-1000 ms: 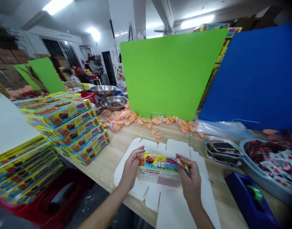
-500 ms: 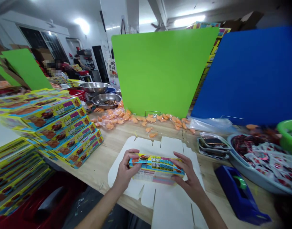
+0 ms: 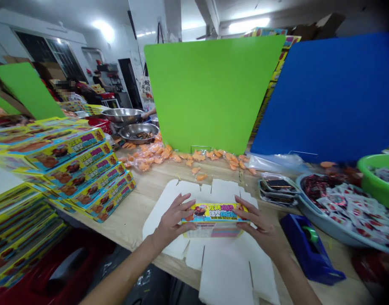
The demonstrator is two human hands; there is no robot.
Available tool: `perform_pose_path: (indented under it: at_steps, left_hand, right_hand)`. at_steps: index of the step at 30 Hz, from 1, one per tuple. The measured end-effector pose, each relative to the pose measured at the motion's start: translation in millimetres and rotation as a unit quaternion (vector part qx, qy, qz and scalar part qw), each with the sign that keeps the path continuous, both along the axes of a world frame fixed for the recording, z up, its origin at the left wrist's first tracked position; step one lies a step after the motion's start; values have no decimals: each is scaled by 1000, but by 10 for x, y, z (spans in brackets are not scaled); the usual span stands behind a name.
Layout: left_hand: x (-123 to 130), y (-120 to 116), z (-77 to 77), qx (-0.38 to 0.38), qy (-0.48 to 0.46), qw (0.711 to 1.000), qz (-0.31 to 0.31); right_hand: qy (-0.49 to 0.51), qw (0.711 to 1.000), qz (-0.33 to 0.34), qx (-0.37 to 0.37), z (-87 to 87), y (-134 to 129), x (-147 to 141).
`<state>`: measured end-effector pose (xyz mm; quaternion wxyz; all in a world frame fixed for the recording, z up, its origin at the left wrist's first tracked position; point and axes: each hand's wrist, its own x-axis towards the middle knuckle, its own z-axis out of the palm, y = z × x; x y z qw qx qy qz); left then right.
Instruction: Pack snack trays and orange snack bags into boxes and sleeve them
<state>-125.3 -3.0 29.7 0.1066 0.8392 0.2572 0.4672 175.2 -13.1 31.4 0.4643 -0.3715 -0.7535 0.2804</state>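
A printed yellow and blue box (image 3: 216,213) is held between my two hands above white unfolded cardboard (image 3: 226,264). My left hand (image 3: 174,218) grips its left end, with the thumb below and the fingers on top. At the right end, my right hand (image 3: 260,224) closes on the box in the same way. The printed long side faces up and a paler panel faces me. The cardboard lies on the wooden table (image 3: 143,186), its flaps spread out under the box.
Stacked printed boxes (image 3: 89,173) stand at the left. Orange packets (image 3: 150,154) lie along the green board (image 3: 207,97). To the right are a blue tape dispenser (image 3: 311,250), plastic trays (image 3: 278,188) and a basin (image 3: 321,224) of sachets. A person's hand (image 3: 149,114) shows by the metal bowls.
The box has turned so its printed side shows more fully, and both hands have shifted their hold on its ends. Another person's hand has appeared by the metal bowls.
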Motion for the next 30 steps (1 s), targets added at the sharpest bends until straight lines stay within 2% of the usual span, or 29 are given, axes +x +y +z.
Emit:
perform_pose_path:
  at_steps: [3,7,11,13,15,18,21,23,24,25,27,28,29,30]
  left_hand:
    - [-88,73,-15,55,87,994,-24]
    - [-209,73,20,65,159,985,-12]
    - [-84,27,314,46,265,963,14]
    - [64,23,472,31,312,950,-3]
    - [209,34,544,30,339,940,-25]
    - [324,57,482,43,350,935,-34]
    - [314,78,375,52,347,936,-26]
    - [288,93,341,57,349,935,-19]
    - [279,102,334,60,347,936,-17]
    - [273,111,331,65,342,937,-14]
    - [275,127,324,74,325,943,-11]
    - [281,131,318,79,313,946,-8]
    - [290,133,311,82,302,950,-4]
    - [299,133,301,86,292,953,-1]
  right_hand:
    - [2,1000,-15,-5,-15,0,7]
    - [-7,1000,-25,-2,-16,-12,-14]
    - [-24,1000,-8,14,1,-14,6]
    - [-25,999,-4,29,6,-15,13]
    - [-28,999,-3,39,7,-19,1]
    - [-45,997,-6,57,18,-28,-33]
    - [-93,992,-22,80,48,-72,37]
    - [-106,987,-92,74,63,-159,230]
    - [-98,979,-170,57,62,-228,377]
    - [-86,960,-265,34,54,-315,548]
    - [-69,891,-448,-24,10,-524,923]
    - [-72,862,-499,-55,-25,-631,1099]
    - [-78,845,-522,-86,-68,-727,1253]
    - [-81,840,-524,-116,-115,-805,1376]
